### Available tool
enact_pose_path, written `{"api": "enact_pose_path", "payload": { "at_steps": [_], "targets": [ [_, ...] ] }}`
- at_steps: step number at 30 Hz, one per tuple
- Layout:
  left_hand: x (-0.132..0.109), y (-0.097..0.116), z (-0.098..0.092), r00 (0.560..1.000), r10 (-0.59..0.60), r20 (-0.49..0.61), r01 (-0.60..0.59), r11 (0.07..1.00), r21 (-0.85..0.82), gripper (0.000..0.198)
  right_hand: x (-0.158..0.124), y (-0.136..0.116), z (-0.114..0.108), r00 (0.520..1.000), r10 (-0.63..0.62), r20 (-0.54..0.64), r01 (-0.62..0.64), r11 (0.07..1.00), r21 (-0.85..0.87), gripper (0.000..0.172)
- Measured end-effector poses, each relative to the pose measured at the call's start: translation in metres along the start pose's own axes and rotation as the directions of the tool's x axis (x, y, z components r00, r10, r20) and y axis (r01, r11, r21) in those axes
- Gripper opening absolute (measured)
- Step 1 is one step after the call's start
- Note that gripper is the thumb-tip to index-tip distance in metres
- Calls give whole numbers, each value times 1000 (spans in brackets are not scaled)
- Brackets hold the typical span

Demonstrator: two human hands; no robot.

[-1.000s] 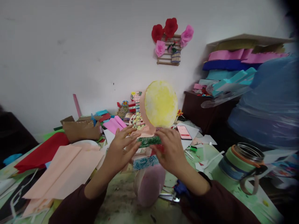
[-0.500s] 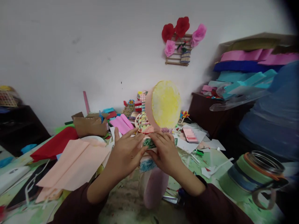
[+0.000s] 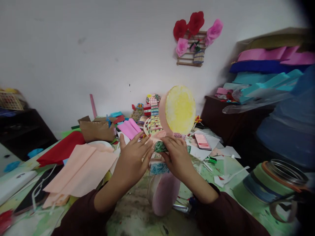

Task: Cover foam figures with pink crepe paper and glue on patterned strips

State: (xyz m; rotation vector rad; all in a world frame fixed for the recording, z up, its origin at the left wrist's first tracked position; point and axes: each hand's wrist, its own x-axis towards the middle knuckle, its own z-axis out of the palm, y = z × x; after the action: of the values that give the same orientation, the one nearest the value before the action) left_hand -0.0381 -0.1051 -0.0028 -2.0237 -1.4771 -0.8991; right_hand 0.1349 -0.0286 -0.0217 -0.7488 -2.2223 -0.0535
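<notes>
A handmade paper craft stands upright between my hands. At its top is a round yellow disc (image 3: 180,109) with a pale pink rim, and at its bottom a pinkish-purple disc (image 3: 166,195). Coloured strips join them, among them a green patterned strip (image 3: 160,147) and a blue patterned strip (image 3: 159,168). My right hand (image 3: 178,159) grips the craft at the green strip, fingers over it and thumb below. With fingers stretched out, my left hand (image 3: 134,160) lies along the craft's left side; its fingertips seem to touch it.
Peach paper sheets (image 3: 81,170), a red sheet (image 3: 61,149) and a cardboard box (image 3: 97,130) lie at left. A green wide-mouthed bottle (image 3: 258,183) stands at right. Paper scraps and a metal tool (image 3: 180,208) lie near the craft. Stacked coloured paper (image 3: 265,67) rests on a dark cabinet.
The view has shifted slightly, so the scene sits a little to the right. My left thumb has drawn back from the strips; my right hand keeps its grip at the green strip.
</notes>
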Motion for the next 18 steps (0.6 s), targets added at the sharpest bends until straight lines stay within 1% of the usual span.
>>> {"api": "enact_pose_path", "payload": {
  "at_steps": [4, 9, 13, 18],
  "targets": [
    [-1, 8, -4, 1000, 10, -19, -9, 1000, 23, 18, 0, 1, 0, 1000, 27, 13, -27, 1000, -6, 38],
    [-1, 15, -4, 999, 2, 44, -2, 1000, 2, 16, 0, 1, -1, 1000, 19, 20, -19, 1000, 5, 38],
    [-2, 15, -3, 999, 7, 45, -5, 999, -39, 14, 0, 0, -1, 999, 20, 28, -20, 1000, 8, 37],
    [-1, 13, -3, 997, 70, 28, -67, 994, -90, 15, 0, 0, -1, 999, 38, 23, -38, 999, -1, 39]
  ]
}}
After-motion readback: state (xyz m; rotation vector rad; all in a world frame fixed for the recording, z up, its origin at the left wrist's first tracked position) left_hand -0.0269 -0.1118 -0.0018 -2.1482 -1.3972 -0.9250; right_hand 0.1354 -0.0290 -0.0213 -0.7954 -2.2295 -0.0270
